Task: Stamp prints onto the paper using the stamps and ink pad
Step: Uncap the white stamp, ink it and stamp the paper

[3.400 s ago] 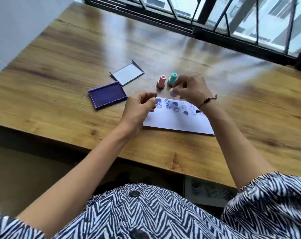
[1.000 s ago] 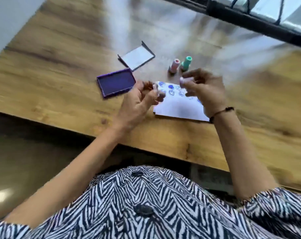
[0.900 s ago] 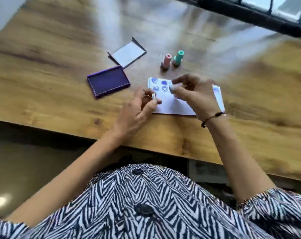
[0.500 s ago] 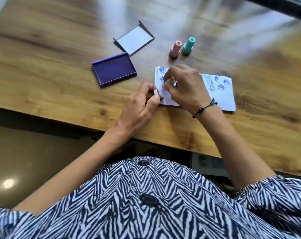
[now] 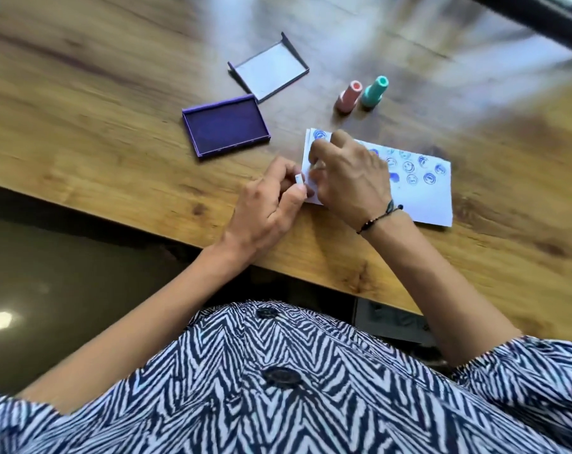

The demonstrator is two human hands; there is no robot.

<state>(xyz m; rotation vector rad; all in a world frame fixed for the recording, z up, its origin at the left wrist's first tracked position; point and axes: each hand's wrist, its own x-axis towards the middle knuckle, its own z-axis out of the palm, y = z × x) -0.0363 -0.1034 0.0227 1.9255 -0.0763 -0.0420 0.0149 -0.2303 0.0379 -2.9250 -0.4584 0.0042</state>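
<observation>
A white paper (image 5: 432, 201) with several blue smiley prints lies on the wooden table (image 5: 97, 132). My right hand (image 5: 350, 178) rests over the paper's left part, fingers curled around a small pale stamp that is mostly hidden. My left hand (image 5: 268, 208) sits at the paper's left edge and pinches a small white piece, likely a stamp cap (image 5: 298, 179). The open purple ink pad (image 5: 225, 126) lies to the left of the paper. A pink stamp (image 5: 348, 96) and a teal stamp (image 5: 374, 91) stand upright beyond the paper.
The ink pad's lid (image 5: 268, 72) lies open side up behind the pad. The table's near edge runs just below my hands, with dark floor beyond it. A black window frame (image 5: 540, 18) crosses the top right corner.
My right hand has come down from above the paper onto its left part. My left hand stayed at the paper's left edge with the small white piece. The camera tilted down.
</observation>
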